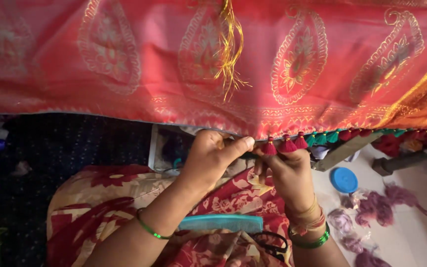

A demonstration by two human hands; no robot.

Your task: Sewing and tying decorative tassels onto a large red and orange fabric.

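The left hand [213, 155] and the right hand [285, 170] are both pinching shut on the bottom edge of the red cloth [174, 64], right by the small red tassels [285, 145]. To the right, red and green tassels are already hanging along that edge, while the long part to the left is looking bare. A blue comb [221, 223] and black scissors [273, 244] are lying on the lap.
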